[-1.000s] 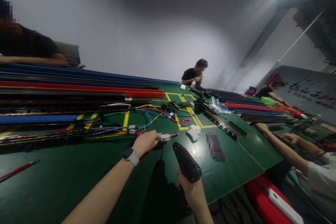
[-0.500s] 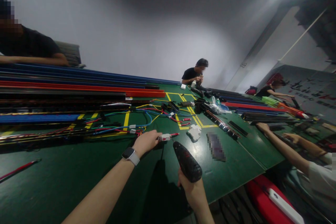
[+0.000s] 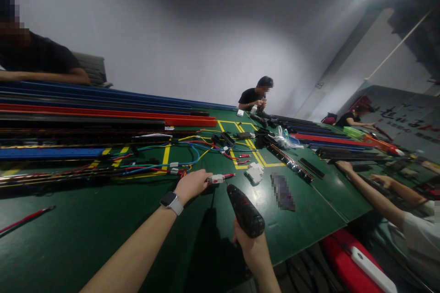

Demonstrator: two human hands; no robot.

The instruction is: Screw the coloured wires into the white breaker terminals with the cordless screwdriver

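Note:
My left hand (image 3: 193, 185), with a watch at the wrist, is closed on a small white terminal block (image 3: 216, 178). Red wire ends (image 3: 229, 175) stick out of the block's right side. My right hand (image 3: 249, 242) grips a black cordless screwdriver (image 3: 245, 210) by its handle. The tool's thin bit points up and left toward the block; whether its tip touches cannot be made out. To the right of the block lies a pile of white connector pieces (image 3: 254, 173). Coloured wires (image 3: 195, 151) run behind my left hand.
Long blue, red and black rails (image 3: 137, 116) lie across the left of the green table (image 3: 144, 233). A blurred flat dark object (image 3: 282, 191) and a strip with copper edges (image 3: 290, 162) are on the right. A co-worker's arms (image 3: 374, 197) reach in from the right.
Both my hands, the terminal block and the screwdriver keep nearly the same position. The far co-worker at the right has shifted their arms slightly.

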